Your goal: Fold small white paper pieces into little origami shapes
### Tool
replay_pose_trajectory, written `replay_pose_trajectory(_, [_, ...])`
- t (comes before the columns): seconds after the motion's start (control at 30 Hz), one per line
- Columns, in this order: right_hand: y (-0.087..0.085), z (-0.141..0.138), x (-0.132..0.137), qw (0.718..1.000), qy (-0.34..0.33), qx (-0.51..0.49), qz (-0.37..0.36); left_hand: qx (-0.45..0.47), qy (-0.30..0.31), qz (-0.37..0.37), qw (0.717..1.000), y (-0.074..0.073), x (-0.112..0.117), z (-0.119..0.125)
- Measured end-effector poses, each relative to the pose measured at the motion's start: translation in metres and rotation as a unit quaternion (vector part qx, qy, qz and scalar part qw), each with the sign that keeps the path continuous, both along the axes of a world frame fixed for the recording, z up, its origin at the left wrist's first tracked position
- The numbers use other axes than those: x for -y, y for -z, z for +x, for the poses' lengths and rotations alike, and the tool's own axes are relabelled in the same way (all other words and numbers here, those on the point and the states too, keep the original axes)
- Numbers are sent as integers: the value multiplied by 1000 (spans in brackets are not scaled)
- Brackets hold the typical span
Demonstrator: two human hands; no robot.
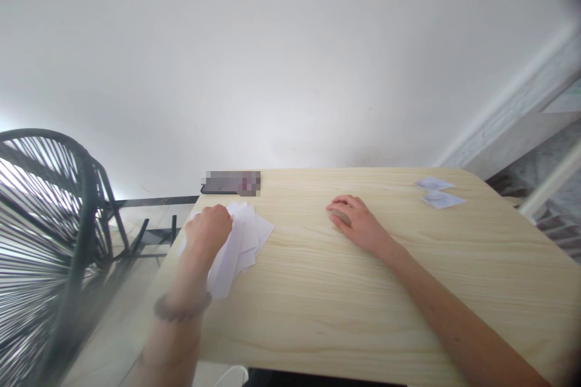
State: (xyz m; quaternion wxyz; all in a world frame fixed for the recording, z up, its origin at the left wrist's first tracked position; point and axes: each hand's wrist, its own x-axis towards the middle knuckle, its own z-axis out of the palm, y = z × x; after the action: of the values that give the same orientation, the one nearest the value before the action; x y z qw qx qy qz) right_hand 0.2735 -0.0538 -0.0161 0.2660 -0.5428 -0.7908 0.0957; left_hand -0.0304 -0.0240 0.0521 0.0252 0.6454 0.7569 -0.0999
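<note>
My left hand (209, 228) is closed at the left side of the table, over a loose stack of white paper sheets (247, 236). Its fingers curl down against a sheet of paper, and the fingertips are partly hidden. The sheets fan out to the right of the hand. Further right, my right hand (356, 222) rests low on the tabletop with its thumb apart from the curved fingers. Between thumb and fingers shows a dull brown patch; I cannot tell whether it is shaded tabletop or a small object.
Two folded paper pieces (438, 193) lie at the right rear of the wooden table (318, 314). A phone-like dark object (227, 183), blurred out, lies at the back left. A black woven chair (68, 242) stands left, and a white wall (290, 60) rises behind.
</note>
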Motion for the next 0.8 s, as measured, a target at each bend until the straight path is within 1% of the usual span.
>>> replay_pose_trajectory(0.1, [0,0,0,1000,3,0,-3,8,-13,10,1000,-2,1,-1])
replay_pose_trajectory(0.3, [1,1,0,1000,4,-3,-2,45,-18,28,998,-7,0,-3])
replay_pose_trajectory(0.47, [2,1,0,1000,0,-4,1,74,-29,52,995,-20,6,0])
replay_pose_trajectory(0.57, [2,1,0,1000,-1,-4,0,90,-30,106,990,-29,9,3])
replay_pose_trajectory(0.67, [2,1,0,1000,-1,-4,0,112,0,157,981,-33,11,8])
replay_pose_trajectory(0.73, [2,2,0,1000,-1,-5,0,137,41,192,971,-31,13,14])
replay_pose_trajectory(0.8, [3,2,-1,1000,-1,-8,-3,172,91,229,954,-28,15,23])
